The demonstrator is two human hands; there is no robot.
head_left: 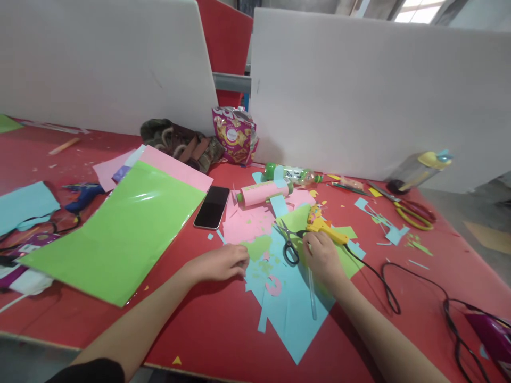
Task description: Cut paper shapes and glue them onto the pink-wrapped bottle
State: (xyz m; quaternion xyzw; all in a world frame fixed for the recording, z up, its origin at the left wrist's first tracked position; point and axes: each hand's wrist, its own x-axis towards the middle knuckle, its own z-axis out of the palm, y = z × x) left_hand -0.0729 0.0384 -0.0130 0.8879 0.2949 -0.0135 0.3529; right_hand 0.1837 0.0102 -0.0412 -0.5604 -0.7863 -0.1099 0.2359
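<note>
My left hand (225, 261) rests on the red table with its fingers curled in, at the edge of the coloured paper scraps; nothing shows in it. My right hand (322, 255) is closed over one handle of a pair of small black scissors (290, 252), whose blades lie apart on the paper. Just beyond its knuckles is a yellow glue gun (329, 231). A clear glue stick (312, 298) sticks out below the palm. Under these lies a cut blue sheet (293, 330) with a pink ring-shaped piece (273, 285). A pink-wrapped bottle (263, 192) lies behind.
To the left are a green sheet (136, 234), a phone (212, 207) and a blue glue gun (83, 196). At the back stand a snack bag (235, 135) and a green bottle (295, 174). Large scissors (411, 213) and a black cable (419, 280) lie right.
</note>
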